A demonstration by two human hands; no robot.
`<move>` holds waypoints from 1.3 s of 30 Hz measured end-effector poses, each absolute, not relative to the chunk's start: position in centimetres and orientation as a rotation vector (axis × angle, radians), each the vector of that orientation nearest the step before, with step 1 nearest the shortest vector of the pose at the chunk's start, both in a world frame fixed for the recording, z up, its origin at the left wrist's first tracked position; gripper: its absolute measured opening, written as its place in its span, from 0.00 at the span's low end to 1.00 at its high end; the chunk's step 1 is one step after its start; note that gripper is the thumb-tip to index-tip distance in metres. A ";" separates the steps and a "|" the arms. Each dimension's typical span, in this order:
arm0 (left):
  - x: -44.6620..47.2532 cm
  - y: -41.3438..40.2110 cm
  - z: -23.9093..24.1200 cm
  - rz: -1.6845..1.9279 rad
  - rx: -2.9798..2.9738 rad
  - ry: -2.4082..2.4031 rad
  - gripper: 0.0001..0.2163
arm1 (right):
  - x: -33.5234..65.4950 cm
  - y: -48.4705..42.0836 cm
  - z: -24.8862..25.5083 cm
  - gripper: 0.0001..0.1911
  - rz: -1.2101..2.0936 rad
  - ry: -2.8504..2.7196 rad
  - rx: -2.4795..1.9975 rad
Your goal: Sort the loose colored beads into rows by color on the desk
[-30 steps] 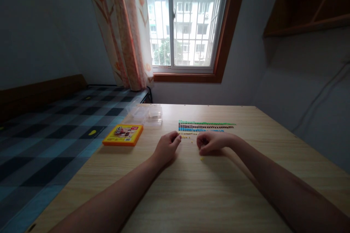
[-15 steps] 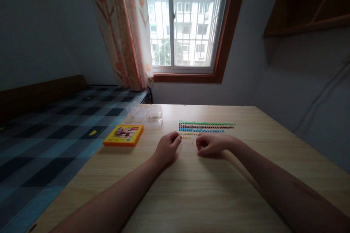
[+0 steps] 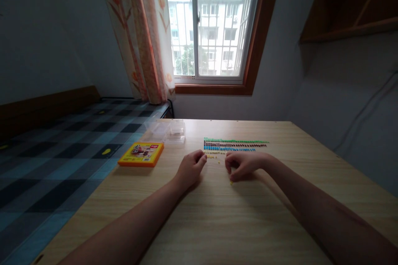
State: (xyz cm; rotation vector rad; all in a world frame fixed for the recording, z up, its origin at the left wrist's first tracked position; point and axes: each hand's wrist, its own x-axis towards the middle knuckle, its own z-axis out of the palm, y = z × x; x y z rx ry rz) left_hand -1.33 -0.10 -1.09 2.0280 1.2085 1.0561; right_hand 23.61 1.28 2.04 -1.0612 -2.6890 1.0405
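Note:
Rows of tiny building-brick pieces lie on the table: a green row (image 3: 236, 141), a dark brown row (image 3: 234, 145) and a blue row (image 3: 230, 149). Closer to me are small yellow pieces (image 3: 212, 157), partly covered by my hands. My left hand (image 3: 190, 167) rests with curled fingers at the left end of the yellow pieces; whatever is between its fingertips is hidden. My right hand (image 3: 244, 163) is bent down in a pinch, its thumb and fingertips at a small yellow piece (image 3: 231, 183) on the tabletop.
A yellow-orange box (image 3: 141, 154) with a printed picture lies at the table's left side. Behind it stand clear plastic containers (image 3: 168, 130). A bed with a checked cover (image 3: 77, 145) adjoins the left edge of the wooden table (image 3: 192, 223). A window is beyond.
My right hand has shifted slightly right and towards me, and a yellow piece now shows at its fingertips. My left hand has stayed in place.

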 end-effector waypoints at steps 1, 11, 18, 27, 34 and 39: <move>-1.3 -0.1 -1.1 1.058 2.026 1.205 0.14 | 23.6 1.3 2.0 0.12 1.038 -2.691 -1.051; -1.3 -0.1 -1.0 1.063 2.025 1.202 0.14 | 23.4 1.5 1.6 0.11 1.024 -2.661 -1.120; -1.2 -0.1 -1.1 1.064 2.023 1.200 0.14 | 22.9 1.6 0.2 0.07 0.914 -2.474 -1.253; -1.2 -0.3 -1.0 1.052 2.013 1.209 0.13 | 22.1 1.3 -0.8 0.07 0.464 -2.381 -1.235; -1.2 -0.2 -1.1 1.065 2.024 1.192 0.14 | 21.4 1.0 -1.5 0.10 0.216 -2.365 -1.191; -1.2 -0.2 -1.2 1.064 2.025 1.185 0.14 | 21.0 1.0 -1.8 0.12 0.142 -2.343 -1.262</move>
